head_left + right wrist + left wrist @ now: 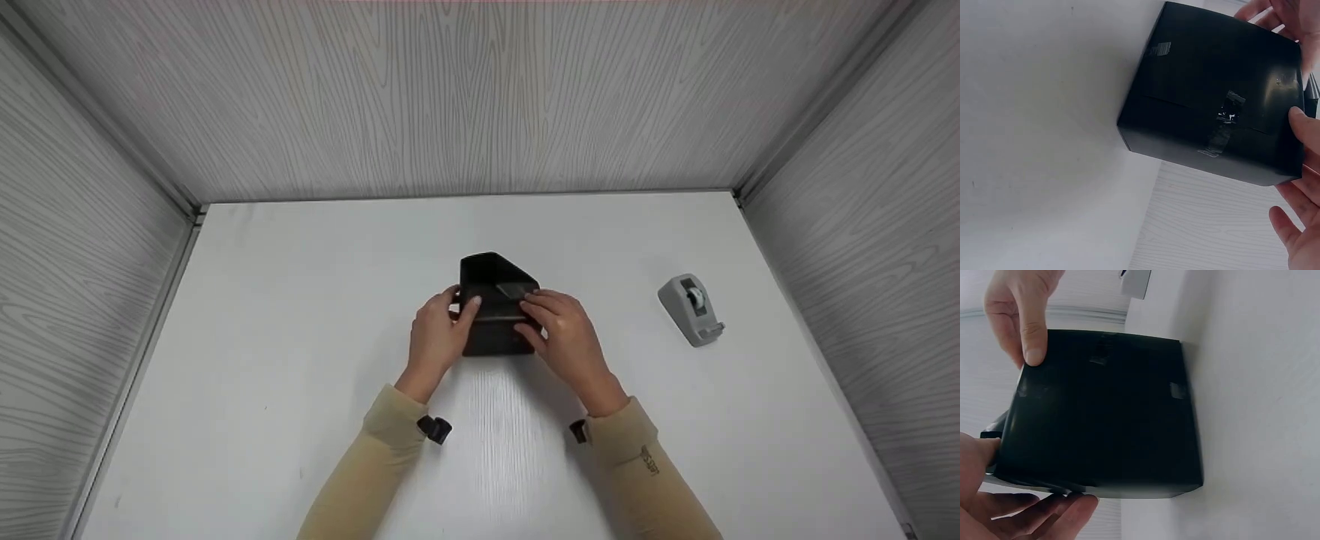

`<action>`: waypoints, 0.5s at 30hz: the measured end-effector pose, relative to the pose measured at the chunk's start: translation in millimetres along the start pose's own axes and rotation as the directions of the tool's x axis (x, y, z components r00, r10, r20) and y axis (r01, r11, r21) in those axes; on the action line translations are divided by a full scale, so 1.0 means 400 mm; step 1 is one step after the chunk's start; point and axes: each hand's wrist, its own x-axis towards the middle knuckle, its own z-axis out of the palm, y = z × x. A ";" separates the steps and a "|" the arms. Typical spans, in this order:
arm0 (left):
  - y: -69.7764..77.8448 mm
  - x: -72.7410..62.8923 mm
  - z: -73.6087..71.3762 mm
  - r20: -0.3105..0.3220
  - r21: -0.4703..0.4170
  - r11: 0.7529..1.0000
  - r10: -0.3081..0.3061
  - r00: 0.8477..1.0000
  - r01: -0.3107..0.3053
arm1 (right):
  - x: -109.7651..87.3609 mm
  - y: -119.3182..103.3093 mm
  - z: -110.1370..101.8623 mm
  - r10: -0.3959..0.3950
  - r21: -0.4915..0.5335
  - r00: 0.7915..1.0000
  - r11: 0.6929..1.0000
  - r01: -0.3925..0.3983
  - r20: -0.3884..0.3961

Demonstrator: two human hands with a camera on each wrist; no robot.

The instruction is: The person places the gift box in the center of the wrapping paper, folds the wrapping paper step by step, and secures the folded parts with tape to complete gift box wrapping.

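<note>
A black box (496,337) with a raised flap at its back stands on the white table (480,465), between both hands. My left hand (437,330) holds its left side, thumb at the top front edge and fingers along the side. My right hand (568,337) grips the right top edge, its thumb on the front face. In the right wrist view, clear tape (1230,107) runs across the black face and over one edge. Some of the right fingertips lie near a clear, shiny strip (514,289) on top. The box's inside is mostly too dark to make out.
A grey tape dispenser (690,309) with a roll in it sits on the table to the right. Wood-grain panels (465,97) wall in the table at the back and on both sides.
</note>
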 end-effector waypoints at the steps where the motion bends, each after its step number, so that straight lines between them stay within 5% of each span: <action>1: 0.001 -0.001 -0.004 -0.015 -0.014 1.000 0.008 1.000 -0.008 | 0.000 0.000 0.000 -0.002 0.000 1.000 1.000 0.002 -0.001; 8: 0.010 -0.021 -0.027 -0.167 -0.151 0.983 0.077 0.983 -0.103 | -0.003 0.004 0.005 0.006 0.011 1.000 1.000 -0.005 -0.022; 15: 0.001 -0.025 -0.026 -0.211 -0.112 0.984 0.115 0.971 -0.141 | -0.004 0.005 0.009 -0.002 0.022 1.000 1.000 0.003 -0.031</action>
